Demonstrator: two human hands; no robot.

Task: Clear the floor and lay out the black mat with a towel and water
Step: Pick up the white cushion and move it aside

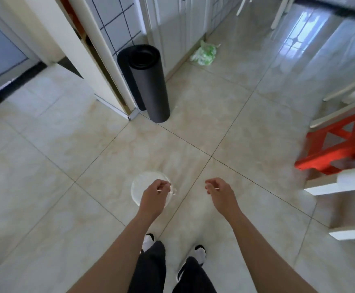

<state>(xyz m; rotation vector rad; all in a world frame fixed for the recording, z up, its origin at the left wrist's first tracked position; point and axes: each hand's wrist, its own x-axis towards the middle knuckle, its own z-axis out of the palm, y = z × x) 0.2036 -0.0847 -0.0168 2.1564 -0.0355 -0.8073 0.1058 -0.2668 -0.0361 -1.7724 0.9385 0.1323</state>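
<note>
The black mat point(149, 81) is rolled into a tube and stands upright on the floor against the corner of the white door frame, well ahead of both hands. My left hand point(154, 196) hovers low over the tiles with its fingers pinched on a thin white stick. Right under it is a round, pale, see-through disc point(139, 186) with a crumpled clear scrap at its right edge; whether the hand touches the disc is unclear. My right hand point(219, 192) is curled beside it, pinching a similar thin white sliver. No towel or water is in view.
A green and white plastic bag point(204, 53) lies by the white cabinets at the back. A red plastic stool point(332, 149) and white chair legs point(328, 190) crowd the right side. A doorway opens at the left. Glossy beige tiles point(56, 166) cover the floor.
</note>
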